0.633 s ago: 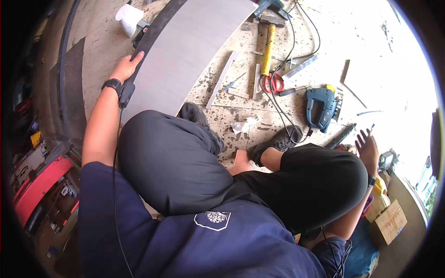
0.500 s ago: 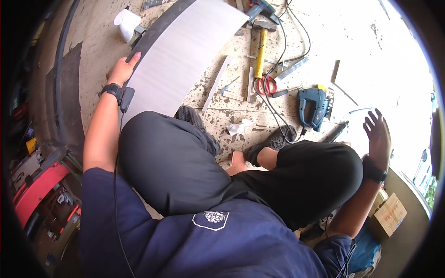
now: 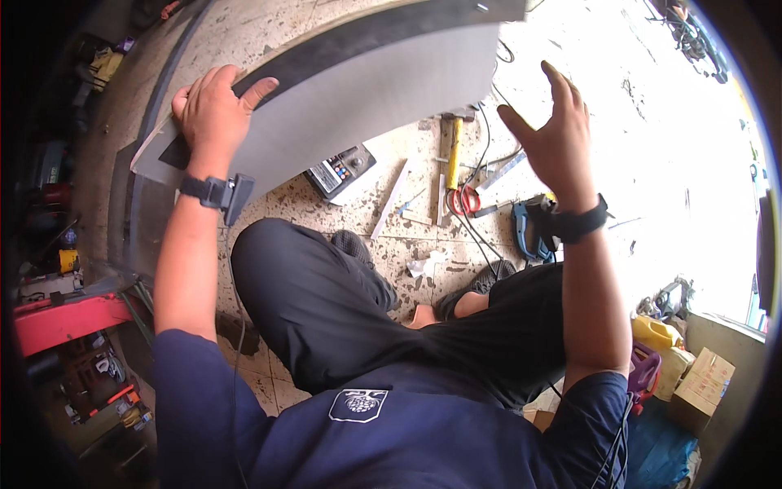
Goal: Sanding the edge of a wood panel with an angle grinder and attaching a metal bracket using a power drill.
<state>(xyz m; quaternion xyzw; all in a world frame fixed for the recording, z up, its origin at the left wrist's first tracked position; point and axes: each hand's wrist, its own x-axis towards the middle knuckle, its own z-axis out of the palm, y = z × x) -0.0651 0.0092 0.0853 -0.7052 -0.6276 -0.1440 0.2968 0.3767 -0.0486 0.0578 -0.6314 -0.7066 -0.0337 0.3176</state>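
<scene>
A large flat panel [image 3: 375, 106], light grey with a dark edge strip, stands crosswise ahead of me, tilted. At its left end is my left hand [image 3: 216, 118], the thumb over the dark edge and the fingers curled round the far side. My right hand [image 3: 560, 134] is raised beside the panel's right end, apart from it, with thumb and fingers spread and nothing held. Below the panel's lower edge a black box [image 3: 340, 173] with a label shows on the floor. The floor behind the panel is hidden.
Between my feet and the panel lie a yellow-handled hammer [image 3: 454, 151], red-handled scissors [image 3: 465, 200], metal strips [image 3: 392, 198], a crumpled white tissue [image 3: 425, 263] and black cables. A blue power tool [image 3: 528, 232] sits partly behind my right wrist. A cardboard box [image 3: 702, 387] stands at right.
The panel has swung from a slant at the left to crosswise ahead of me, uncovering the black box. My right hand has moved left and forward, close to the panel's right end.
</scene>
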